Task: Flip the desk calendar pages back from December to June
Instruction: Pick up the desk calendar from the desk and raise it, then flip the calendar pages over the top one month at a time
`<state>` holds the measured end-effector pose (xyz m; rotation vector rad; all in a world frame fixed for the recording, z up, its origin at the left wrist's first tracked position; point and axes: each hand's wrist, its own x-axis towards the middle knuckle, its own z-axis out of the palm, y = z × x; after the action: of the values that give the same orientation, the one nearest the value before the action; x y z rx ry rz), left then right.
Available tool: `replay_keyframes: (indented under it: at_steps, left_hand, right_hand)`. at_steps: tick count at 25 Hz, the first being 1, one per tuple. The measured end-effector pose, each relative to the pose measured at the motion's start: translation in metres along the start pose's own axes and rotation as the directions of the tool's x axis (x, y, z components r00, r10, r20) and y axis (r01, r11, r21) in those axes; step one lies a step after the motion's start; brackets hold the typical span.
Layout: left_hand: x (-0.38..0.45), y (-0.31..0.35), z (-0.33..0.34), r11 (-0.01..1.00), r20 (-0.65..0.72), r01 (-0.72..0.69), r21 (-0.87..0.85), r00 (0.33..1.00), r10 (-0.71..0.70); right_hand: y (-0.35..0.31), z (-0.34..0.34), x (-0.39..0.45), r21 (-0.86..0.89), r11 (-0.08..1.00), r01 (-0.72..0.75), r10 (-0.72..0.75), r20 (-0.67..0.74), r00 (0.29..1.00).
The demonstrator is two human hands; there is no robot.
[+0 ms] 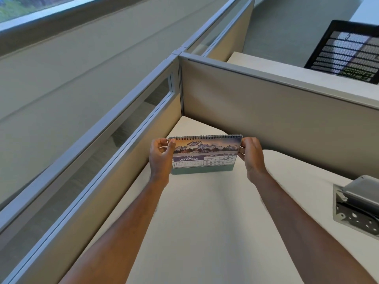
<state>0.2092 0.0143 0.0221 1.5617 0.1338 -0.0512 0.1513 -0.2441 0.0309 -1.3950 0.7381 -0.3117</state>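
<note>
A spiral-bound desk calendar stands upright on the white desk near the cubicle corner. Its front page shows a snowy mountain photo above the word DECEMBER and a date grid. My left hand pinches the calendar's upper left edge, thumb on the front of the page. My right hand grips the upper right edge, fingers curled around the side. Both forearms reach in from the bottom of the view.
Grey cubicle partitions close the desk at the back and left. A grey metal bracket sits at the desk's right edge. A black mesh chair back stands beyond the partition.
</note>
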Motion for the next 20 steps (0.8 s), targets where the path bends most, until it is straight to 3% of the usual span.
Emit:
replay_keyframes:
  at_steps: [7, 16, 20]
  left_hand:
    - [0.004, 0.006, 0.004, 0.987, 0.011, 0.116, -0.116, 0.993, -0.115]
    - [0.007, 0.005, 0.000, 0.965, 0.049, 0.181, -0.191, 0.983, -0.175]
    - [0.007, 0.006, 0.001, 0.967, 0.035, 0.181, -0.181, 0.983, -0.178]
  right_hand:
    - [-0.025, 0.001, 0.007, -0.222, 0.949, -0.224, 0.238, 0.038, 0.971]
    - [-0.044, 0.002, 0.011, -0.497, 0.834, -0.241, 0.307, 0.054, 0.950]
    - [-0.050, 0.001, 0.012, -0.508, 0.839, -0.193, 0.252, 0.048, 0.967]
